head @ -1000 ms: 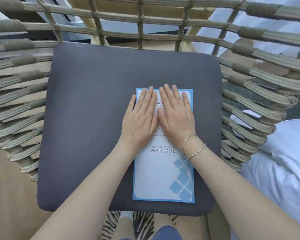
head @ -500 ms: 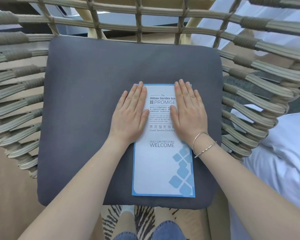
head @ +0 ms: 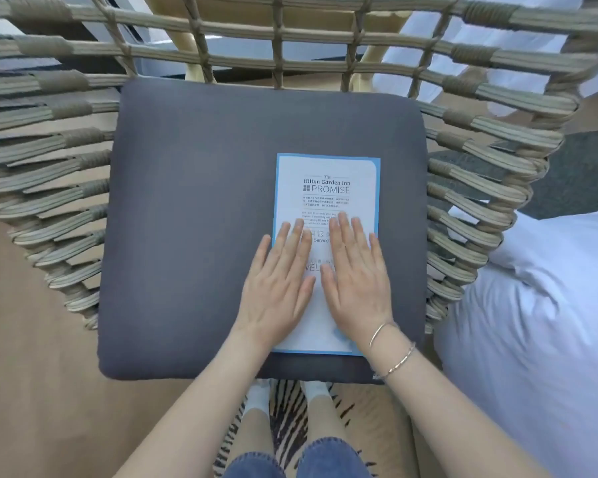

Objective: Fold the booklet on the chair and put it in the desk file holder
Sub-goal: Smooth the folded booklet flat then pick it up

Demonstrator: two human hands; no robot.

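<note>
A white booklet (head: 327, 188) with a blue border lies closed and flat on the right half of the chair's grey seat cushion (head: 194, 208). Its printed cover faces up. My left hand (head: 278, 288) rests palm down on the booklet's lower left part, with its outer fingers over the cushion. My right hand (head: 356, 281) lies flat on the lower right part, beside the left hand, bracelets on its wrist. Both hands press down with fingers stretched out and hold nothing. The desk file holder is not in view.
The chair has a woven rope back and sides (head: 480, 132) that curve around the cushion. White bedding (head: 539, 322) lies close on the right. A striped rug (head: 287, 408) and my legs are below the chair's front edge. Wooden floor shows on the left.
Both hands have slid from the booklet's upper half down to its lower half and come together again. The title text at the top is now uncovered. The booklet has stayed in place.
</note>
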